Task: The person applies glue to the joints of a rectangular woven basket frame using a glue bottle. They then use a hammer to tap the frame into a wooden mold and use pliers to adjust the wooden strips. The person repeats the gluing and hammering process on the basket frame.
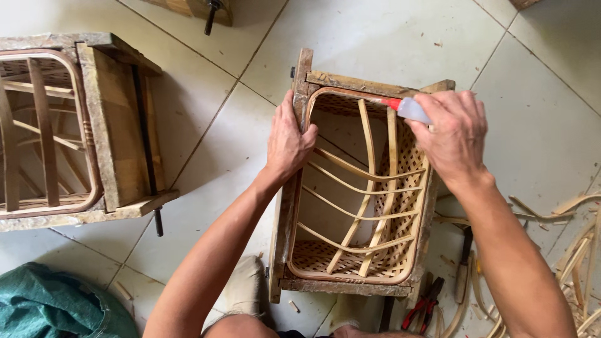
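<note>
The left hand (288, 141) is gripping the wooden frame (300, 81) around the woven basket (400, 188); the right hand (454, 138) is pinching a small glue bottle (410, 109) at the rim — squeezing too hard risks glue running onto the weave.

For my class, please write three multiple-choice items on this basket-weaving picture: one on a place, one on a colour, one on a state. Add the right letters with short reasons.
1. Where does the left hand rest?
A. On the left side of the wooden frame around the rattan basket
B. On the green cloth
C. On the floor tiles

2. What colour are the handles of the pliers on the floor?
A. Blue
B. Red
C. Yellow

3. What is the right hand doing?
A. Lying open and empty
B. Holding the pliers
C. Gripping a small tool with a pale body and red tip at the basket's rim

Answers: 1 A, its fingers curl over the frame's left edge. 2 B, the handles show red beside the frame. 3 C, the fingers close around the tool at the top corner.
</note>
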